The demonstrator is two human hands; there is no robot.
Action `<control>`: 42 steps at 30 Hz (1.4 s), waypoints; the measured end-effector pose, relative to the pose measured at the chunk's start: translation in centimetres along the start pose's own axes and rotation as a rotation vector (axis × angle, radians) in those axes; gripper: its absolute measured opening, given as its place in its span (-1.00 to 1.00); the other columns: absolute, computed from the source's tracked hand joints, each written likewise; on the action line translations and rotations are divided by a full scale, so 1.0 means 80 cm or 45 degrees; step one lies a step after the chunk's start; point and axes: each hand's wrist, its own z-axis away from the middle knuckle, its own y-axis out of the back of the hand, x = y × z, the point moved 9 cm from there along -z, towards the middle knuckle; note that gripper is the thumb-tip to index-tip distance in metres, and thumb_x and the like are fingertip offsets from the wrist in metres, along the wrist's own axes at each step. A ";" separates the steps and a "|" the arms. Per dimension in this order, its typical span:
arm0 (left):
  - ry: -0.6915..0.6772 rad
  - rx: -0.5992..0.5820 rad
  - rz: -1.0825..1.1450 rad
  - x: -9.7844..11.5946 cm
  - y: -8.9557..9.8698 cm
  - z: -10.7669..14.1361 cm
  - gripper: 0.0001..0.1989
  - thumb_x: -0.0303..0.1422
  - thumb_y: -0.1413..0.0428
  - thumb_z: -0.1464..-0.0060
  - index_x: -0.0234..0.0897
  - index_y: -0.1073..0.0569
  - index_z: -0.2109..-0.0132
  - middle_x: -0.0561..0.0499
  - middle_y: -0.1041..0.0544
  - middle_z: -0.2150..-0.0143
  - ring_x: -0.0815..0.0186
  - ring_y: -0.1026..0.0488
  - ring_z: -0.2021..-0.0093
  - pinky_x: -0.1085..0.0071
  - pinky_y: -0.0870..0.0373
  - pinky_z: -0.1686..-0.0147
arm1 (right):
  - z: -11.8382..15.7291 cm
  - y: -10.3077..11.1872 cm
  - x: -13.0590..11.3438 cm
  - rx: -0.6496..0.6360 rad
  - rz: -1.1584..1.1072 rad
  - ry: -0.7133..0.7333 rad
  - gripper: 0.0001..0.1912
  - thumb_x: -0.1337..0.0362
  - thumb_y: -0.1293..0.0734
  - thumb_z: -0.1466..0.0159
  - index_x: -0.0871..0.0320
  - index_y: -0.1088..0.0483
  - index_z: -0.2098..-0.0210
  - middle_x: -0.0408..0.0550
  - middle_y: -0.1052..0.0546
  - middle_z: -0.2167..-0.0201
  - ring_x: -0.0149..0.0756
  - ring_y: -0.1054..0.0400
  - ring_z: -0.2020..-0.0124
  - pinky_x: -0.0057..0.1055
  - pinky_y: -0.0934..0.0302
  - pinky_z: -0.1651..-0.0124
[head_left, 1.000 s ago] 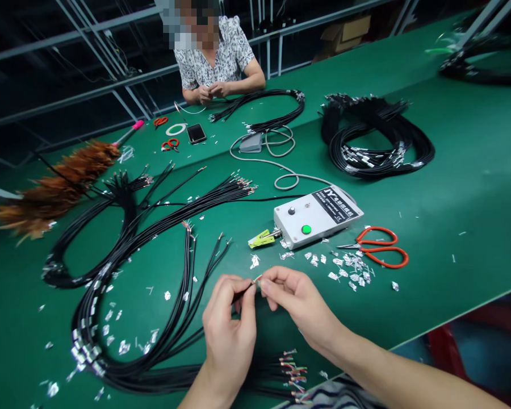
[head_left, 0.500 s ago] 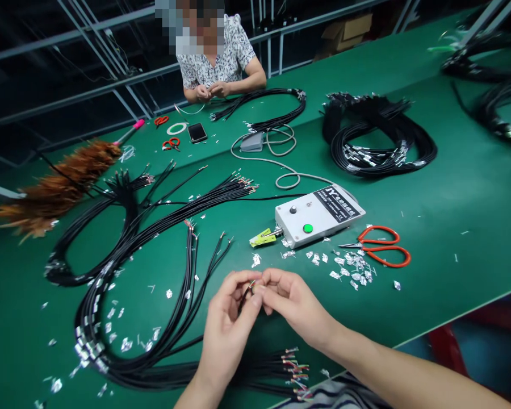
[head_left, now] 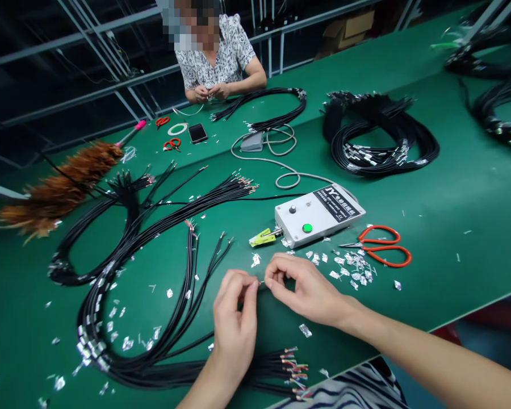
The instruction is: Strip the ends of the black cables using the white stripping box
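Thin, pale wire end (head_left: 262,283) showing between the hands (head_left: 235,326)

Brown feather duster (head_left: 79,173): left | phone (head_left: 197,133): beside pale ring (head_left: 176,134) | box (head_left: 354,27), apparently cardboard: dim background

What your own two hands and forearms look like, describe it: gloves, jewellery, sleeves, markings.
The left hand and right hand are bare, with no gloves and no ring, watch or bracelet in sight. No sleeve covers the visible forearms, and no markings show on them. Nail details are too small to tell.
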 end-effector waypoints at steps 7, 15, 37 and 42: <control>0.066 -0.010 0.047 -0.008 -0.003 -0.015 -0.81 -0.29 -0.15 -0.13 -0.28 -0.42 0.40 0.06 -0.39 0.47 0.37 -0.34 0.48 0.49 -0.31 0.50 | -0.001 0.003 -0.015 -0.043 0.702 0.214 -0.67 0.02 -0.30 -0.34 0.18 -0.42 0.14 -0.01 -0.54 0.25 -0.27 -0.39 0.35 -0.32 -0.12 0.25; -0.237 -0.193 -0.204 0.013 -0.009 -0.016 -0.81 -0.43 -0.04 -0.21 -0.25 -0.43 0.38 0.01 -0.41 0.38 0.32 -0.38 0.35 0.46 -0.33 0.39 | -0.004 -0.010 -0.037 -0.163 0.852 0.595 -0.68 0.32 -0.14 -0.46 0.13 -0.50 0.29 -0.12 -0.60 0.36 -0.34 -0.36 0.38 -0.32 0.04 0.27; 0.113 0.033 -0.004 -0.043 -0.006 -0.090 -0.81 -0.27 -0.11 -0.02 -0.24 -0.30 0.44 0.18 -0.24 0.56 0.46 -0.16 0.60 0.54 -0.09 0.59 | -0.097 0.011 -0.002 -0.310 1.578 0.261 -0.88 0.45 -0.40 -0.23 0.16 -0.46 0.43 -0.10 -0.53 0.46 -0.20 -0.29 0.25 -0.25 0.15 0.22; 0.093 0.030 -0.079 -0.042 -0.011 -0.092 -0.83 -0.28 -0.06 -0.03 -0.22 -0.27 0.45 0.19 -0.22 0.56 0.44 -0.17 0.59 0.53 -0.11 0.57 | -0.095 0.010 -0.005 -0.292 1.575 0.306 -0.89 0.41 -0.41 -0.23 0.16 -0.47 0.43 -0.09 -0.53 0.46 -0.19 -0.30 0.25 -0.23 0.12 0.18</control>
